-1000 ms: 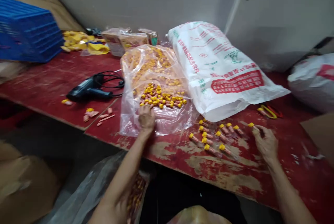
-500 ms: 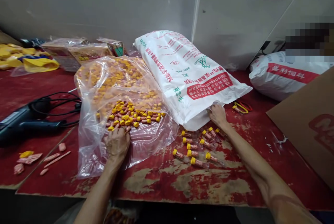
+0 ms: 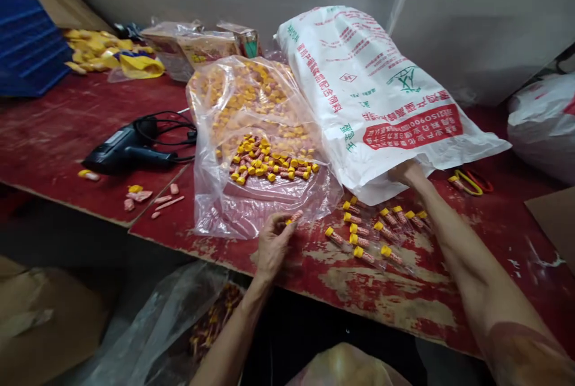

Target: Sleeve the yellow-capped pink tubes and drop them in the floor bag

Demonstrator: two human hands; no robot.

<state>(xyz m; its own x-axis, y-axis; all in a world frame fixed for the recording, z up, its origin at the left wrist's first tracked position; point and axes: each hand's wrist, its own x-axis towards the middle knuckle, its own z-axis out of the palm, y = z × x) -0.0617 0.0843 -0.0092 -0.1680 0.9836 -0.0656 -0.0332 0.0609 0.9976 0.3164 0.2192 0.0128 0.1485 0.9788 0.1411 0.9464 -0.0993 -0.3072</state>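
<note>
Between the thumb and fingers of my left hand (image 3: 273, 245) is a small candy tube (image 3: 295, 216) with a yellow cap, held near the table's front edge. Behind it lies an open clear plastic bag (image 3: 224, 212) full of such yellow-capped tubes (image 3: 256, 161). My right hand (image 3: 404, 171) reaches into the mouth of a white printed sack (image 3: 368, 92); its fingers are hidden inside. Several capped tubes in clear sleeves (image 3: 359, 241) lie on the red table between my hands.
A dark heat gun (image 3: 130, 149) with a coiled cable lies at left, near pink candy pieces (image 3: 140, 195). Beyond are a blue crate (image 3: 31, 38), yellow packets (image 3: 96, 50) and wrapped boxes (image 3: 206, 50). Yellow and red scissors handles (image 3: 469, 183) and another white sack (image 3: 543, 122) are at right.
My left hand has come away from the tube pile toward the front edge with one tube. My right hand has gone deeper into the sack. The view has shifted left and down.
</note>
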